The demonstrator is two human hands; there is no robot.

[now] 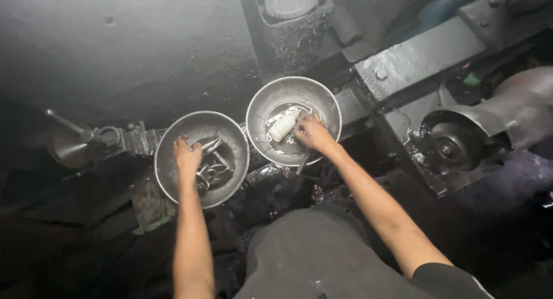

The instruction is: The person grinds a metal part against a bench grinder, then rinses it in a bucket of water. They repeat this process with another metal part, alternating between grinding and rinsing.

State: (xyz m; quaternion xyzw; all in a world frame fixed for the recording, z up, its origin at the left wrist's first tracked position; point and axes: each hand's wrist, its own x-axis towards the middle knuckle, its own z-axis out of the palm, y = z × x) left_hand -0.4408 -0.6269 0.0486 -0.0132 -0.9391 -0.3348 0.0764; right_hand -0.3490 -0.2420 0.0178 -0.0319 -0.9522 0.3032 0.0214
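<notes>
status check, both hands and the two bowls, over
Left hand down in the left round steel bowl, on loose metal parts. Right hand in the right round steel bowl, beside a small white cup. Grip unclear on both. Nothing blocking.

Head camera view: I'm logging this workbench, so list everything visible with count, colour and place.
Metal bowls: two, silver; left bowl, right bowl.
Metal parts: several, silver, in left bowl.
White piece: one, in right bowl's liquid.
Grinding machine: one, dark grey, right.
Lever: one, dark, far left.
Rag: one, greenish, below left bowl.
Left hand: in left bowl, on the parts.
Right hand: in right bowl, beside white piece.
</notes>
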